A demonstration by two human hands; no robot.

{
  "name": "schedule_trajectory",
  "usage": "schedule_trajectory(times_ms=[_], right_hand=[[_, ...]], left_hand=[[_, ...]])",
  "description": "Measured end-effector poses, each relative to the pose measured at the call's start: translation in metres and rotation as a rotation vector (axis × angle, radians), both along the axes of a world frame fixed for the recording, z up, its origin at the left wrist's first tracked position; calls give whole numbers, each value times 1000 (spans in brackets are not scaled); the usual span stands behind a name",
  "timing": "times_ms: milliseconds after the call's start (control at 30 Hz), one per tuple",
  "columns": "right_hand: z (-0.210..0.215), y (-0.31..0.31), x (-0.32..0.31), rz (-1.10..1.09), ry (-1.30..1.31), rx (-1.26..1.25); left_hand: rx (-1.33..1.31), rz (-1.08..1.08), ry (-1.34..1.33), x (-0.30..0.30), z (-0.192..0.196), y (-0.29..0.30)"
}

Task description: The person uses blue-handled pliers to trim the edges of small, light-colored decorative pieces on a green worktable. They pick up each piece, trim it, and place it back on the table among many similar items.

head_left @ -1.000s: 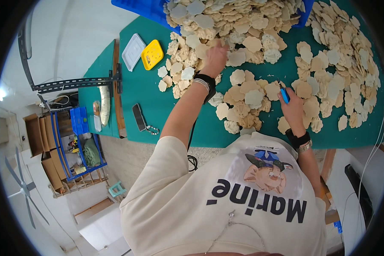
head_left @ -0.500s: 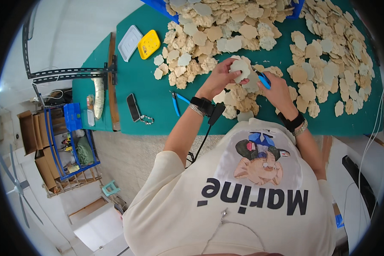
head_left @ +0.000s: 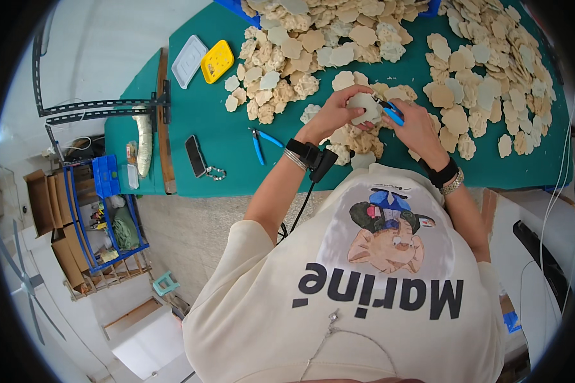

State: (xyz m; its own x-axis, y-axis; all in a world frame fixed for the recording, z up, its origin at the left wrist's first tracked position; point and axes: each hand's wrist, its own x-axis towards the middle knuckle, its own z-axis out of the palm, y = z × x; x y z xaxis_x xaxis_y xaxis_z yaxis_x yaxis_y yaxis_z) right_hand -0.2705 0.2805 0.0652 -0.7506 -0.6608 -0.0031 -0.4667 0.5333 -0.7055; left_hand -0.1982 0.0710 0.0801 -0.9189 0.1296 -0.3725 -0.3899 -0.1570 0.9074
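Observation:
My left hand (head_left: 336, 116) pinches a pale, scalloped flat piece (head_left: 365, 108) between thumb and fingers. Blue-handled nippers (head_left: 393, 115) are gripped in my right hand (head_left: 420, 133), their dark jaws at the upper right edge of that piece. Whether the jaws bite into it is too small to tell. Below both hands lies a small heap of similar cream and tan pieces (head_left: 364, 142), partly covered by my left hand. Left of my left wrist, a second blue-handled hand tool (head_left: 259, 148) rests on the green table (head_left: 236, 179) with its handles spread.
Large piles of scalloped pieces (head_left: 281, 70) cover the table's back and its right side (head_left: 485, 96). A blue bin (head_left: 249, 14) stands behind. Further left are a white tray (head_left: 188, 62), a yellow tray (head_left: 217, 62) and a phone (head_left: 195, 155) with a beaded strap. A black cable hangs from my left wrist.
The nippers have come closer to the held piece, with the jaws now at its edge. My left hand has turned the piece slightly. The whole view has shifted a little.

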Motion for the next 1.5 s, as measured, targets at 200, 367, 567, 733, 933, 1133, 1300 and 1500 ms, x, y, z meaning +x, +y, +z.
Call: schedule_trajectory(times_ms=[200,367,567,733,933,1133,1300,1500], right_hand=[[4,3,3,-7,14,-36],[3,0,6,-26,26,-2],[0,-1,7,-35,-4,-27],[-3,0,6,-36,10,-51],[-2,2,5,-6,63,-25],[-1,0,5,-20,33,18],[-7,-2,3,-122,-151,-15],[-21,4,-20,-273,-144,64]], left_hand=[[-82,-40,-25,-1,4,-2],[-149,-44,-34,-1,6,-3],[-208,-60,-23,-1,8,-5],[-210,-59,-37,-2,8,-4],[-224,-65,-50,-3,7,-3],[-234,-76,-75,-5,3,-4],[-261,-73,-44,-9,-8,-6],[-557,-179,145,-35,-25,-23]])
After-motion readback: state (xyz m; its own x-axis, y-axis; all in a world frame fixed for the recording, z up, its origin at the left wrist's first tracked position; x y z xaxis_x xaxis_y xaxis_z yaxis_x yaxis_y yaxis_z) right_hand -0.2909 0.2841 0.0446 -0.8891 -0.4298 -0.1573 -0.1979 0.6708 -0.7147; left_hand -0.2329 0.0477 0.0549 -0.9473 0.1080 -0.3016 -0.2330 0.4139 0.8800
